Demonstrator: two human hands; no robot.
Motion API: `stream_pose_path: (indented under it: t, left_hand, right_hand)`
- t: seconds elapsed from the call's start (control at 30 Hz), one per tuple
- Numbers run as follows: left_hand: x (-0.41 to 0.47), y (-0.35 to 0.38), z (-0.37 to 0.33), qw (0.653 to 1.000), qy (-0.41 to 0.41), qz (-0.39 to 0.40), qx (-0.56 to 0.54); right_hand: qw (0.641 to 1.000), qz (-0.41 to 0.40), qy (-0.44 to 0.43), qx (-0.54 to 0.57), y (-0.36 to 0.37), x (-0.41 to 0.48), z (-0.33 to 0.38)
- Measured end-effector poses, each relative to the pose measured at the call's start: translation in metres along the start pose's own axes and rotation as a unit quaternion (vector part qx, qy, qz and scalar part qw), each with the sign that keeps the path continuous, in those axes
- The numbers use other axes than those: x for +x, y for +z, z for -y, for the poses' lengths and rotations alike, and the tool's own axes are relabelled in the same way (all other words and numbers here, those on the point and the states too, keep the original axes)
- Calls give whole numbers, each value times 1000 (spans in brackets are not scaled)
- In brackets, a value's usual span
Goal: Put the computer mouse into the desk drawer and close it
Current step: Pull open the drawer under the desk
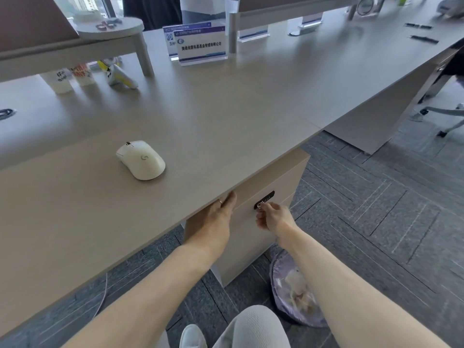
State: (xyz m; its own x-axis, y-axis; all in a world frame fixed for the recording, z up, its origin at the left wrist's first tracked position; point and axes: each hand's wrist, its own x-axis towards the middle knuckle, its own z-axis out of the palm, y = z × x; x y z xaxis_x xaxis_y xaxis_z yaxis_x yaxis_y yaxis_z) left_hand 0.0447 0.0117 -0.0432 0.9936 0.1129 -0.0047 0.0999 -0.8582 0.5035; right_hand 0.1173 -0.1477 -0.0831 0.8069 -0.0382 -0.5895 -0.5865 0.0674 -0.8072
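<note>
A white computer mouse (141, 159) lies on the beige desk top (226, 116), a little back from the front edge. Under the desk stands a drawer cabinet (251, 237) with its top drawer closed flush. My left hand (215, 222) reaches under the desk edge, fingers hooked over the top of the drawer front. My right hand (272, 217) pinches a small key in the black lock plate (264, 199) on the drawer front.
A waste bin (296, 290) lined with a purple bag stands on the carpet right of the cabinet. Acrylic name signs (200, 43), cups (61, 80) and a raised shelf (75, 46) sit at the back of the desk. An office chair base (442, 114) is at far right.
</note>
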Motion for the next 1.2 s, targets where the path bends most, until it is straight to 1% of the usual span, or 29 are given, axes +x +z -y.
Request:
stream_pose_path:
  t: [0.03,0.07,0.13,0.2,0.27,0.33,0.4,0.47,0.5,0.53,0.6,0.8,0.93,1.03,1.1,1.2]
  left_hand:
    - [2,3,2,1000,9,16,18]
    - [3,2,1,999,4,40,-7]
    - [3,4,-3,997,33,71,-22]
    - [3,1,-8,996,48,72,-24]
    - [0,1,-9,996,38,75,-33]
    - [0,3,-4,999,17,39,-19]
    - [-3,-3,-5,1000,21,-4,14]
    - [-6,-4,-9,1000,23,15,-15]
    - [-7,-4,-11,999,29,36,-17]
    - [-8,-6,-14,999,37,35,-12]
    - [-9,-9,-13,999,35,3,14]
    - [-10,-9,-11,994,82,-13,74]
    - [-5,-8,-3,993,86,28,77]
    - [-4,-6,-3,994,69,56,67]
    - [-10,-4,-9,994,61,40,82]
    - [-18,2,-14,994,71,12,80]
  right_hand:
    - [1000,-1,-12,-17,-1,1,-2]
    - [999,-3,-25,-31,-1,1,-4]
    - [998,-12,-46,-42,-2,0,-8]
    - [997,-26,-57,-48,1,-1,-10]
    - [996,-37,-59,-46,2,-2,-10]
    - [997,-46,-54,-32,0,-5,-12]
    - [997,-56,-50,-13,-8,-13,-16]
    - [997,-57,-56,0,-23,-25,-23]
    - [997,-56,-61,-1,-32,-32,-27]
    - [996,-57,-66,-6,-40,-38,-31]
    - [995,-68,-72,-20,-56,-50,-39]
    - [991,-99,-79,-50,-99,-84,-61]
    - [989,-114,-80,-56,-125,-104,-75]
    - [989,-121,-74,-32,-139,-117,-82]
    - [990,-122,-70,-19,-146,-123,-85]
    - [989,-130,-69,-19,-154,-128,-90]
